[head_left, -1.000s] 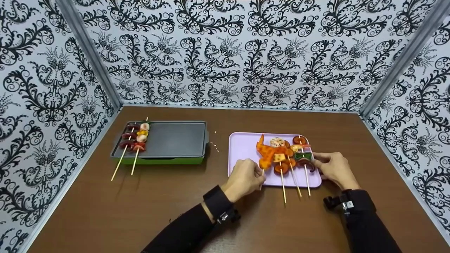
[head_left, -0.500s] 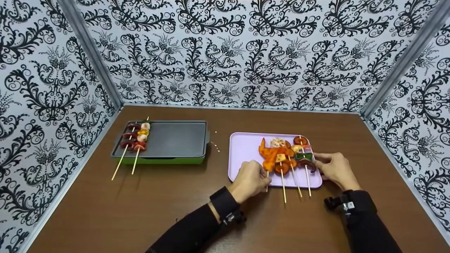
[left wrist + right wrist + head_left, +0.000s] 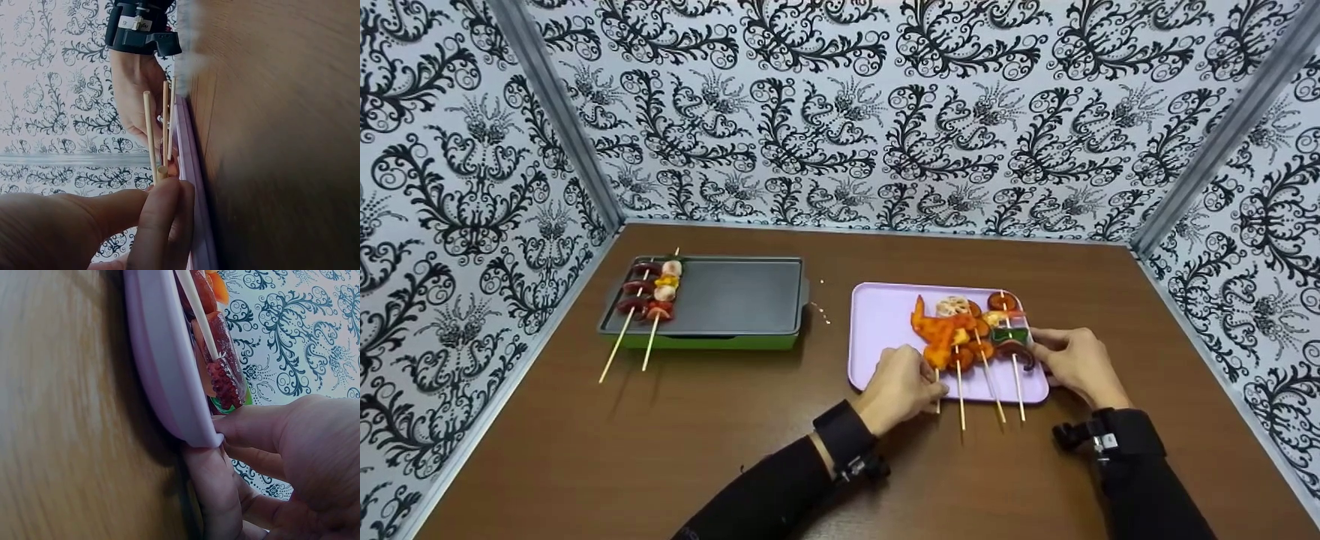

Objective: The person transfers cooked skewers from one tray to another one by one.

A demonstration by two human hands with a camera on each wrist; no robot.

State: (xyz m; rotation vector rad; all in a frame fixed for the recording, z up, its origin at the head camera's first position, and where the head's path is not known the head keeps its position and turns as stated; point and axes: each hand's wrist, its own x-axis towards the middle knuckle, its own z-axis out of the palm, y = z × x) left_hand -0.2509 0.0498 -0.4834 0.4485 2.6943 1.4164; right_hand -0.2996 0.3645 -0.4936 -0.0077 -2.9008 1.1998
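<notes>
My left hand (image 3: 901,386) pinches the stick of an orange chicken-wing skewer (image 3: 936,330), whose stick end (image 3: 162,171) pokes up past the fingertips in the left wrist view. The wing lies over neighbouring skewers on a lilac tray (image 3: 877,319), partly covering them. Thumb and fingers of my right hand (image 3: 1076,361) grip the tray's right rim, seen closely in the right wrist view with the thumb above and a finger below. Beside that hand lies a skewer with green pepper (image 3: 1009,334). A lotus root slice (image 3: 952,305) shows behind the wing.
At the left stands a grey griddle (image 3: 742,296) on a green base. Across its left side lie a dark red sausage skewer (image 3: 637,287) and a mixed skewer (image 3: 665,289), sticks overhanging the front. Small white specks (image 3: 821,311) dot the brown table (image 3: 720,450). Patterned walls surround it.
My left hand has shifted right with the chicken-wing skewer, which now overlaps the neighbouring skewer more. The right hand stays at the tray's rim.
</notes>
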